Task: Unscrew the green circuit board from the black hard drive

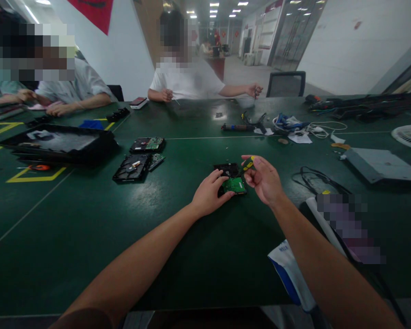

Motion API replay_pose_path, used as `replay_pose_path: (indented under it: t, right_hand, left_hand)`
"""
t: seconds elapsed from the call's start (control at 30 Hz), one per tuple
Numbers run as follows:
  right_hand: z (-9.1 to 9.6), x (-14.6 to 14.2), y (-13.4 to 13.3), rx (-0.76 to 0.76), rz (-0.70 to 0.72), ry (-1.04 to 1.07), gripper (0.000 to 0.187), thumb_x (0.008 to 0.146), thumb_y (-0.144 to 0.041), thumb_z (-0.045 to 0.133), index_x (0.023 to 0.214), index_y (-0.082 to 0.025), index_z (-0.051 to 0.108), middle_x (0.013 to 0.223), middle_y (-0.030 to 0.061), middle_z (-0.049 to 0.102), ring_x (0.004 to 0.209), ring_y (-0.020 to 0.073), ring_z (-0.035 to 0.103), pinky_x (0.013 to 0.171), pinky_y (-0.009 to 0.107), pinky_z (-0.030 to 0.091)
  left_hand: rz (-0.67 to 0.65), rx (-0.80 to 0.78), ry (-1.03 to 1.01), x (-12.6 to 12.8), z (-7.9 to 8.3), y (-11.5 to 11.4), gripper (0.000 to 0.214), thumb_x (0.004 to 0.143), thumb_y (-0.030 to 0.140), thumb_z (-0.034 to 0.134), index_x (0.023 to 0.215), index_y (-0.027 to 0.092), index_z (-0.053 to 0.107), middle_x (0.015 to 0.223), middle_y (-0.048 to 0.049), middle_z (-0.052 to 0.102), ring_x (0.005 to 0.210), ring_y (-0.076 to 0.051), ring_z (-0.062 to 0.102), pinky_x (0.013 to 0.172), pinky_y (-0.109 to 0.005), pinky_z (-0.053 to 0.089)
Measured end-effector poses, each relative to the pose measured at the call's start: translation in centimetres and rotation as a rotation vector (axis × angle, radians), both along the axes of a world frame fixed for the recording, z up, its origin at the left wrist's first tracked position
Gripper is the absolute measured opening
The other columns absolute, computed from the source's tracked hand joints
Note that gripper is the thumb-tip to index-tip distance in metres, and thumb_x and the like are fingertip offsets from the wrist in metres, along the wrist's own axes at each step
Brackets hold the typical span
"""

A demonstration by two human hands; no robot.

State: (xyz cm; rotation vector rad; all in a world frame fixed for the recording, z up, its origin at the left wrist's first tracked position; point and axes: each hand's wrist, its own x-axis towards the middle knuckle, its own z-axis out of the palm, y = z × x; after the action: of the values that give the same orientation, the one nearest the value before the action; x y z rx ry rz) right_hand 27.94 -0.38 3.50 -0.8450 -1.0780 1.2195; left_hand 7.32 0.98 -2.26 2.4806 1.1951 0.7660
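Note:
A small black hard drive [228, 170] with a green circuit board [235, 185] lies on the dark green table [89, 219] in front of me. My left hand [209, 193] rests on the drive's left side, fingers curled against it and the board. Just right of the drive, my right hand [264, 179] is closed on a small screwdriver with a yellow and black handle [248, 163], its tip pointing down toward the drive.
Two more opened drives [132, 167] [147, 144] lie to the left, near a black tray [60, 142]. Cables, tools [243, 127] and papers sit at the far right, a grey flat case [380, 165] too. Other people sit across the table. A blue-white bag [289, 274] lies by my right arm.

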Motion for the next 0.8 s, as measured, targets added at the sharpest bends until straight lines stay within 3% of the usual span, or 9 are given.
replay_pose_path:
  t: [0.1, 0.27, 0.37, 0.57, 0.8]
  right_hand:
    - [0.01, -0.02, -0.05, 0.003, -0.001, 0.017, 0.026, 0.092, -0.047, 0.069, 0.103, -0.024, 0.071, 0.079, -0.0004, 0.064, 0.054, 0.0082, 0.052, 0.041, 0.022, 0.03]
    - [-0.16, -0.14, -0.01, 0.012, -0.015, 0.051, 0.028, 0.09, -0.051, 0.07, 0.095, -0.025, 0.062, 0.099, 0.0023, 0.073, 0.058, 0.0092, 0.06, 0.043, 0.022, 0.037]
    - [-0.25, -0.16, 0.05, 0.011, -0.009, 0.075, 0.033, 0.094, -0.058, 0.062, 0.095, -0.025, 0.061, 0.097, 0.0027, 0.074, 0.058, 0.01, 0.061, 0.044, 0.022, 0.039]
    - [-0.17, -0.11, -0.02, 0.031, -0.012, 0.024, 0.031, 0.094, -0.051, 0.065, 0.109, -0.024, 0.072, 0.094, 0.003, 0.07, 0.056, 0.0072, 0.053, 0.041, 0.02, 0.032]
    - [-0.17, -0.15, -0.06, 0.05, -0.022, 0.028, 0.022, 0.091, -0.045, 0.071, 0.094, -0.024, 0.066, 0.098, 0.0022, 0.073, 0.055, 0.0072, 0.056, 0.04, 0.02, 0.033]
  left_hand:
    - [0.001, 0.001, 0.005, -0.02, 0.03, -0.01, 0.058, 0.092, 0.056, 0.063, 0.139, 0.021, 0.058, 0.157, -0.013, 0.048, 0.151, -0.033, 0.038, 0.122, -0.054, 0.038]
    - [-0.006, 0.002, 0.004, -0.01, 0.21, -0.06, 0.057, 0.092, 0.055, 0.064, 0.139, 0.022, 0.058, 0.157, -0.0129, 0.047, 0.151, -0.033, 0.038, 0.122, -0.054, 0.038]
    - [-0.004, 0.0, 0.004, 0.0, 0.22, -0.07, 0.057, 0.092, 0.054, 0.065, 0.139, 0.022, 0.058, 0.158, -0.0128, 0.047, 0.151, -0.033, 0.038, 0.122, -0.055, 0.038]
    - [-0.006, 0.007, -0.003, 0.01, 0.0, -0.02, 0.057, 0.092, 0.055, 0.064, 0.138, 0.021, 0.058, 0.157, -0.0127, 0.048, 0.15, -0.033, 0.039, 0.122, -0.053, 0.038]
    - [-0.005, 0.022, -0.008, 0.03, -0.05, 0.02, 0.057, 0.092, 0.054, 0.065, 0.138, 0.021, 0.059, 0.156, -0.0128, 0.049, 0.149, -0.032, 0.04, 0.122, -0.051, 0.038]
